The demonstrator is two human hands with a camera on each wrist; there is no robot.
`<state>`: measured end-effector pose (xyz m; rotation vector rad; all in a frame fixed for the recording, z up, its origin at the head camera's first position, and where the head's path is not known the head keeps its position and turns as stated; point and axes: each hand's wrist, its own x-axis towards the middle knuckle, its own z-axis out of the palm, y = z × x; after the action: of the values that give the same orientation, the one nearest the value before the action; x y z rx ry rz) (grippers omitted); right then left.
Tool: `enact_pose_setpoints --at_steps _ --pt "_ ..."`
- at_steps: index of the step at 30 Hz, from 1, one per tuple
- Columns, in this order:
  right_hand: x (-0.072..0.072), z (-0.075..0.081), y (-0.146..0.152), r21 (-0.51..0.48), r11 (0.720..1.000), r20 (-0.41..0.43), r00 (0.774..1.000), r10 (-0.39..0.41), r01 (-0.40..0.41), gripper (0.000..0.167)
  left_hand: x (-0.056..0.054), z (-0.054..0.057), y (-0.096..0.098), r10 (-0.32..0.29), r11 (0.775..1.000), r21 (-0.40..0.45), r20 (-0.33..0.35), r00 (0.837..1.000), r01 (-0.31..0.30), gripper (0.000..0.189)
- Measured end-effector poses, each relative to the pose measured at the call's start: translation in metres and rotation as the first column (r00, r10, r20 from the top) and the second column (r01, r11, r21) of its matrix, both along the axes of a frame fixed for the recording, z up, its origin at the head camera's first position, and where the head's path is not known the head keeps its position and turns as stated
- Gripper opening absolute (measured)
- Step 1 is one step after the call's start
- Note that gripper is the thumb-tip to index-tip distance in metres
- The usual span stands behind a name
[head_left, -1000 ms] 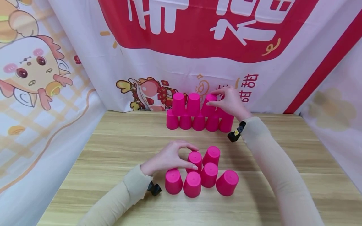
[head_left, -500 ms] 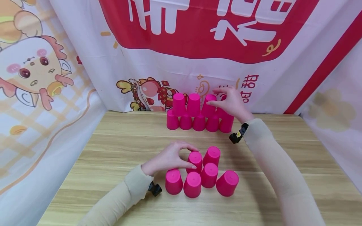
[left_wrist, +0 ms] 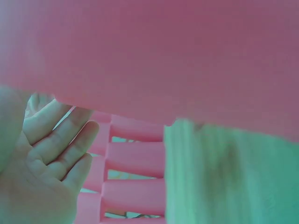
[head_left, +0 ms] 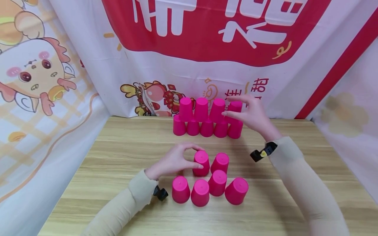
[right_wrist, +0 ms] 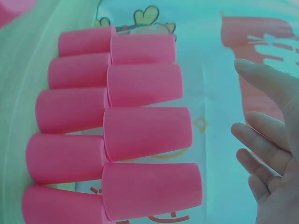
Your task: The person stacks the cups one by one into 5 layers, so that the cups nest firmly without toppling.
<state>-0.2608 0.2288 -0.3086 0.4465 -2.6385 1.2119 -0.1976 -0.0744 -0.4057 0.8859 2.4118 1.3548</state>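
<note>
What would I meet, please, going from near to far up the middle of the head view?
Front pink cup → pink cup held by the left hand → two-tier stack of pink cups → printed hanging cloth.

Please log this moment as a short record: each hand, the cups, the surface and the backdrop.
Left hand: gripping one pink cup
Right hand: beside the upper row, holding nothing
Back stack: upper row of four cups on a lower row of five
Front group: six cups, including the gripped one
Cup orientation: base up
Surface: wood-grain table
Backdrop: printed cloth, white and red
</note>
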Motion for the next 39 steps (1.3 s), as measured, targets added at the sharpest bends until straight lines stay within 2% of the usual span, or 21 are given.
enact_pose_setpoints --at_steps 3,7,13,17,21,23,29,34,39 --pt "0.013 -0.002 0.005 -0.029 0.999 -0.004 0.999 0.038 -0.038 0.063 -0.004 0.006 -0.002 0.041 0.999 0.023 -0.065 0.997 -0.039 0.055" --pt "0.029 -0.008 0.012 -0.043 0.996 0.029 0.997 0.074 -0.073 0.06 -0.012 0.016 -0.004 0.115 0.993 0.055 -0.166 0.979 -0.107 0.054" --pt "0.049 -0.027 0.019 -0.017 0.99 0.153 0.978 0.144 -0.143 0.056 -0.025 0.039 -0.009 0.187 0.977 0.158 -0.31 0.932 -0.143 0.053" --pt "0.058 -0.045 0.022 0.013 0.98 0.203 0.96 0.194 -0.2 0.056 -0.036 0.056 -0.011 0.224 0.965 0.213 -0.37 0.902 -0.153 0.053" --pt "0.066 -0.065 0.024 0.001 0.972 0.273 0.935 0.227 -0.236 0.06 -0.05 0.073 -0.012 0.259 0.958 0.226 -0.411 0.874 -0.178 0.054" --pt "0.07 -0.075 0.025 -0.011 0.97 0.321 0.918 0.234 -0.243 0.063 -0.057 0.081 -0.012 0.273 0.955 0.229 -0.417 0.867 -0.19 0.055" --pt "0.08 -0.097 0.022 -0.043 0.964 0.421 0.87 0.257 -0.263 0.065 -0.076 0.105 -0.009 0.331 0.927 0.299 -0.373 0.867 -0.226 0.056" --pt "0.082 -0.107 0.019 -0.082 0.949 0.406 0.859 0.311 -0.305 0.061 -0.092 0.118 -0.003 0.368 0.908 0.332 -0.336 0.867 -0.257 0.058" --pt "0.081 -0.115 0.016 -0.122 0.935 0.382 0.853 0.355 -0.334 0.058 -0.11 0.119 0.003 0.402 0.901 0.296 -0.298 0.866 -0.316 0.059"
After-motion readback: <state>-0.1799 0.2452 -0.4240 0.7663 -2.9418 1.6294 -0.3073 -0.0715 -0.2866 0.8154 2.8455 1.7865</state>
